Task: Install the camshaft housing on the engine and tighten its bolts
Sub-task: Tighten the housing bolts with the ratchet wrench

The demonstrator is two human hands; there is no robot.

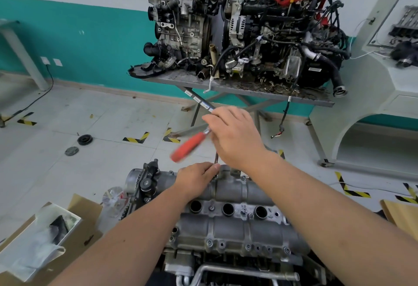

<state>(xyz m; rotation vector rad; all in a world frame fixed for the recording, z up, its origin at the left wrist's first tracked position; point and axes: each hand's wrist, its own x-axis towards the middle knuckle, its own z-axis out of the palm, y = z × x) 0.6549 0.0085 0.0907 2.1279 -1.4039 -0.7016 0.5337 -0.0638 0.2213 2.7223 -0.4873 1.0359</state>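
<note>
The right hand (235, 136), just above the frame's centre, has its grip closed over the head end of a ratchet wrench (188, 146); the wrench's red handle, blurred, sticks out toward lower left. A thin extension bar (216, 159) drops from under that hand. The left hand (196, 178), directly below, pinches the bar's lower end between curled fingertips at the far edge of the camshaft housing (230, 213). The grey housing lies across the lower centre of the frame on top of the engine (226, 260), with bolts (209, 242) showing along its near edge. A cardboard box (45, 240) sits at lower left.
</note>
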